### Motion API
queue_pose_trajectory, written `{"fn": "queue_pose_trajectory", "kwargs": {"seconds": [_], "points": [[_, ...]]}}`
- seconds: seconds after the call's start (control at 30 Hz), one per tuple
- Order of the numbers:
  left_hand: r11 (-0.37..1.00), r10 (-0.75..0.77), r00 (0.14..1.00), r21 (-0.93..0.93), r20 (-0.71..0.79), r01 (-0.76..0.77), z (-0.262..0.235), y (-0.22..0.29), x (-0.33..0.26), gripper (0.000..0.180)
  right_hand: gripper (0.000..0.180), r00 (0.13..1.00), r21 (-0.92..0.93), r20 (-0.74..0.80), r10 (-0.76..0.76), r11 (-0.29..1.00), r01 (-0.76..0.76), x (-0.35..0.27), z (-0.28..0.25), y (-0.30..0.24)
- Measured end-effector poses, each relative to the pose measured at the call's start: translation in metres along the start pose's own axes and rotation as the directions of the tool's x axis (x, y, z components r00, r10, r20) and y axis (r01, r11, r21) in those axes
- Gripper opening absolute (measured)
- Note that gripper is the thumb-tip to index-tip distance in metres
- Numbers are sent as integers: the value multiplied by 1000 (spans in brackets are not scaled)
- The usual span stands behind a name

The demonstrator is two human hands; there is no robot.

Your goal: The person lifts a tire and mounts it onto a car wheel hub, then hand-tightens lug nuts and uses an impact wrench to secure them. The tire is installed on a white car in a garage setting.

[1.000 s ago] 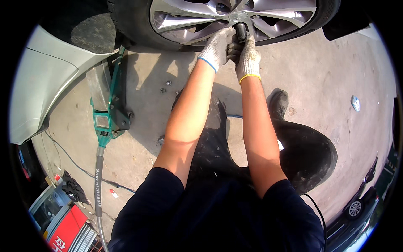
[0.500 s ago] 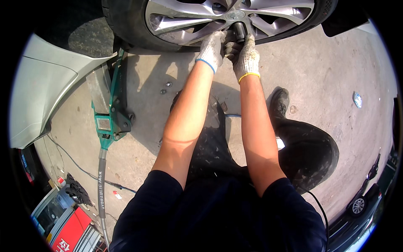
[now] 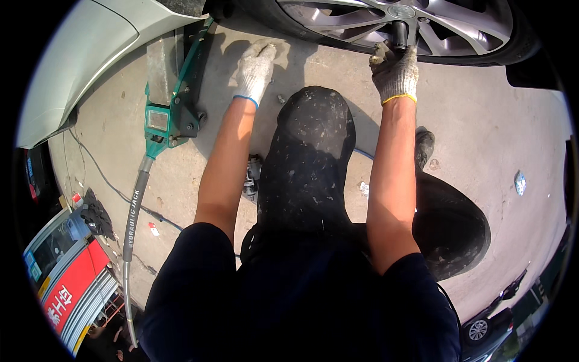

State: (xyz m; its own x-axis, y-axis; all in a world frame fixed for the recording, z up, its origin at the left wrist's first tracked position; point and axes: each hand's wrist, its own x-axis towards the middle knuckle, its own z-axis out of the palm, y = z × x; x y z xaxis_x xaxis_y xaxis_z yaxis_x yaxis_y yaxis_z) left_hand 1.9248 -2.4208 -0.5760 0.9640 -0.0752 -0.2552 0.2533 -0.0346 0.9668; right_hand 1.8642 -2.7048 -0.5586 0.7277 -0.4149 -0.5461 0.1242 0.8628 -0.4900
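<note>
My right hand (image 3: pixel 395 72), in a soiled white knit glove with a yellow cuff, grips a black cylindrical socket (image 3: pixel 400 35) just in front of the silver alloy wheel (image 3: pixel 443 19), below its hub. My left hand (image 3: pixel 254 71), in a similar glove with a blue cuff, is well left of the wheel, over the concrete. Its fingers look bunched together, and whatever they hold is hidden. Close beside it on the ground lies a small metal lug nut (image 3: pixel 281 98). The black tyre (image 3: pixel 313 37) surrounds the wheel.
A green hydraulic jack (image 3: pixel 158 120) stands to the left, its long handle (image 3: pixel 137 208) running toward me. A dark metal tool (image 3: pixel 251 178) lies by my left forearm. Pale car bodywork (image 3: pixel 90 48) fills the upper left. A hose (image 3: pixel 102 172) crosses the floor.
My left hand has left the wheel and moved left over the floor. My right hand stays by the wheel with the socket. The whole view has shifted, with the wheel now farther right.
</note>
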Motion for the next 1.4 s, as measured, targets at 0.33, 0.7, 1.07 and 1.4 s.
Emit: {"fn": "queue_pose_trajectory", "kwargs": {"seconds": [0.33,0.7,1.07,1.4], "points": [[638,-397,889,629,-226,445,-135,-160,-92,43,45,963,-439,-62,-262,873,210,-9,25,14],[507,-486,818,663,-309,551,-39,-170,-36,78,41,905,-501,-32,-423,790,352,4,14,14],[415,-455,875,829,-168,375,-25,-214,-7,63,44,993,-88,-112,-29,996,19,3,11,-1],[937,-334,940,131,75,323,-45,-201,-44,18,50,994,-23,-78,79,996,-81,2,11,-1]]}}
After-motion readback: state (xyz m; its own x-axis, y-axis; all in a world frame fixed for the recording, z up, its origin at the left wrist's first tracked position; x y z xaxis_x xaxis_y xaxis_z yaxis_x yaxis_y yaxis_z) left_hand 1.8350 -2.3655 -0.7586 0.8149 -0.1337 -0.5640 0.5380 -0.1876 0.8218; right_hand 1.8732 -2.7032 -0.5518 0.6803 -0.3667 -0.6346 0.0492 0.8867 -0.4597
